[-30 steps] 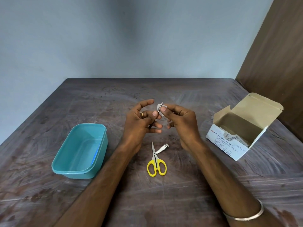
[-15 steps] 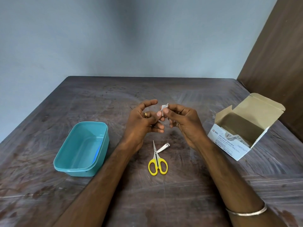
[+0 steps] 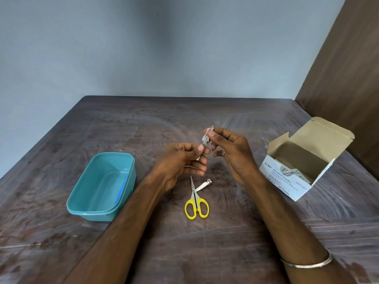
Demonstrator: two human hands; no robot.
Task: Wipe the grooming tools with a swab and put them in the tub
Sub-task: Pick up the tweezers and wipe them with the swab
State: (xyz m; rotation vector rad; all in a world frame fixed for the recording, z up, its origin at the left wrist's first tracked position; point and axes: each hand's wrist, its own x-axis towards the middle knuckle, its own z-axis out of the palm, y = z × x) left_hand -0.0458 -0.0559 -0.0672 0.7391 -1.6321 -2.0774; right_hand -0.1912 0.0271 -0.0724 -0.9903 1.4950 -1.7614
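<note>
My left hand (image 3: 180, 162) grips the lower part of a slim metal tool (image 3: 205, 144) and holds it upright above the middle of the table. Round the tool's upper end my right hand (image 3: 231, 154) pinches a small white swab (image 3: 207, 133) between thumb and forefinger. Below the hands, yellow-handled scissors (image 3: 195, 201) lie on the table with their blades pointing away from me. A silver nail clipper (image 3: 204, 184) lies against the blades. To the left stands the teal tub (image 3: 92, 215) with nothing in it.
An open cardboard box of alcohol swabs (image 3: 287, 181) sits at the right, its flap raised. The dark wooden table (image 3: 225, 253) runs back to a grey wall, and a brown panel stands at the far right.
My right hand has moved up and to the right with the swab, towards the tool's upper end. My left hand's raised fingers have curled in around the tool.
</note>
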